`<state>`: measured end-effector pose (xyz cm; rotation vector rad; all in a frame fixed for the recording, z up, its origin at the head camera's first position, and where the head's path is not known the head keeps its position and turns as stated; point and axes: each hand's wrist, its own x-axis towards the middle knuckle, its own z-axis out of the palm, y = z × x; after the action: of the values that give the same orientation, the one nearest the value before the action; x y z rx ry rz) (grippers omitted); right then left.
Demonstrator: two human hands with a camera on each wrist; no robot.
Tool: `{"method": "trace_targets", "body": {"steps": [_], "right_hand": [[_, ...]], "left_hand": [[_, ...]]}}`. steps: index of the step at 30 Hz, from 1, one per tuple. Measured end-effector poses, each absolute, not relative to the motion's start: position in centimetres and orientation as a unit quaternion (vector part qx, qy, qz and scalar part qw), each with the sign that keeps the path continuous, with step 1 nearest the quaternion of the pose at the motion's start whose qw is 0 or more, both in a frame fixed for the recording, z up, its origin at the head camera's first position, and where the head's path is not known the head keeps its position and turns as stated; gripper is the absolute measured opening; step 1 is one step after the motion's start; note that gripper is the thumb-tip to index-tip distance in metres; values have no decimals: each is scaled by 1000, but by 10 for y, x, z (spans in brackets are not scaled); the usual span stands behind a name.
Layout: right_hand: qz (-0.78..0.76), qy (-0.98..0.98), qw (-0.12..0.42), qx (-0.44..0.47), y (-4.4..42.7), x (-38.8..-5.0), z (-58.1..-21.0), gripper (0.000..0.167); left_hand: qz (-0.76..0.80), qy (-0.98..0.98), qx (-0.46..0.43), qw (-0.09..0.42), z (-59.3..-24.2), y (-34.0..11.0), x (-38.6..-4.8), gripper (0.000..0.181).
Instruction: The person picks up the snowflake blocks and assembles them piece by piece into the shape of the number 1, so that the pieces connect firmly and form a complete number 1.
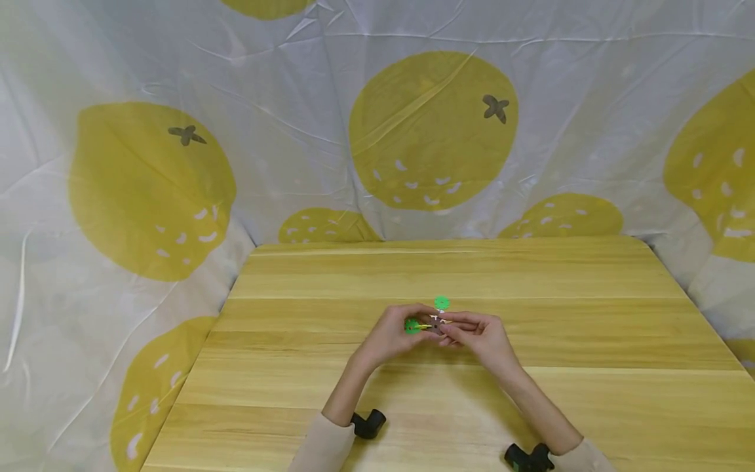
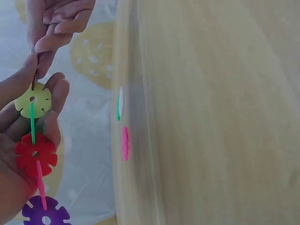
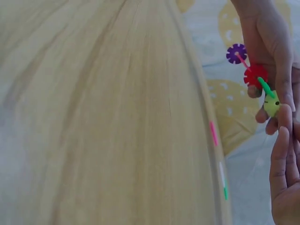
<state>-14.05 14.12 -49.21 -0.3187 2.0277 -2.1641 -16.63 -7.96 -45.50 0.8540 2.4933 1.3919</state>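
My left hand point(image 1: 390, 333) holds a chain of interlocked notched discs. In the left wrist view, a yellow disc point(image 2: 41, 104) is between its thumb and fingers, followed by an edge-on green disc point(image 2: 32, 123), a red disc point(image 2: 28, 157), an edge-on pink disc point(image 2: 41, 185) and a purple disc point(image 2: 35, 215). My right hand point(image 1: 487, 337) meets it fingertip to fingertip, pinching a brown disc point(image 1: 435, 325) at the chain's upper end; fingers partly hide where brown and yellow join.
Just beyond the hands, a loose green disc point(image 1: 442, 303) and white pieces lie on the wooden table point(image 1: 283, 367). A loose pink piece point(image 2: 125, 143) shows in the left wrist view. A lemon-patterned cloth point(image 1: 283, 118) hangs behind. Black devices are at both wrists.
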Motion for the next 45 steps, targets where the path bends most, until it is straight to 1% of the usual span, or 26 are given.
{"method": "trace_targets", "body": {"steps": [5, 9, 13, 17, 22, 31, 35, 40, 45], "right_hand": [[-723, 678, 85, -103, 142, -142, -493, 38], [-713, 691, 82, -81, 149, -148, -492, 39], [-689, 719, 65, -61, 158, -158, -494, 41], [-655, 751, 54, -66, 163, -168, -498, 37], [-622, 776, 69, -83, 165, -178, -500, 35], [-607, 782, 124, -67, 156, -191, -498, 36], [-595, 789, 136, -59, 153, -195, -498, 37], [-584, 798, 138, -61, 151, -201, -502, 36], [-557, 816, 131, -88, 148, -206, -507, 33]], "left_hand": [[477, 827, 287, 80, -456, -81, -168, 32], [477, 831, 276, 77, -458, -87, -172, 35], [480, 838, 249, 78, -459, -95, -175, 37], [484, 840, 229, 88, -460, -101, -176, 37], [489, 837, 228, 90, -460, -103, -177, 37], [483, 843, 219, 89, -459, -103, -178, 37], [482, 845, 216, 83, -459, -103, -178, 35], [483, 844, 219, 83, -459, -103, -178, 35], [487, 841, 216, 94, -459, -105, -178, 38]]}}
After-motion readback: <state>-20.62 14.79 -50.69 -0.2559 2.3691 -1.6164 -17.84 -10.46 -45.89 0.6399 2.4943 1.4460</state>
